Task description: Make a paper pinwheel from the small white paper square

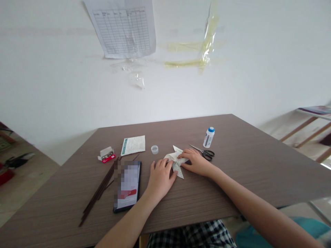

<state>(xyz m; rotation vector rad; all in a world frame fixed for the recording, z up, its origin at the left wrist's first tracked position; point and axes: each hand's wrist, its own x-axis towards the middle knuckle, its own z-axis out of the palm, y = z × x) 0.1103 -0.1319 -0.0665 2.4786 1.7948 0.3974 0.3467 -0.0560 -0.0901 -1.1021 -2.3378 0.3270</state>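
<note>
A pinwheel-shaped folded paper with printed lines lies on the table between my hands. My left hand is at its left side, thumb and index finger closing on the paper's edge while the other fingers rest on the tabletop. From the right, my right hand grips a blade between its thumb and fingers. The fingers cover part of the paper. Just beyond the right hand lie scissors with black handles.
A white glue bottle with a blue cap stands behind the scissors. Nearby are a small clear plastic ring or cap, a printed sheet, an open red-and-white box, thin dark sticks and a phone. A wall rises behind the table.
</note>
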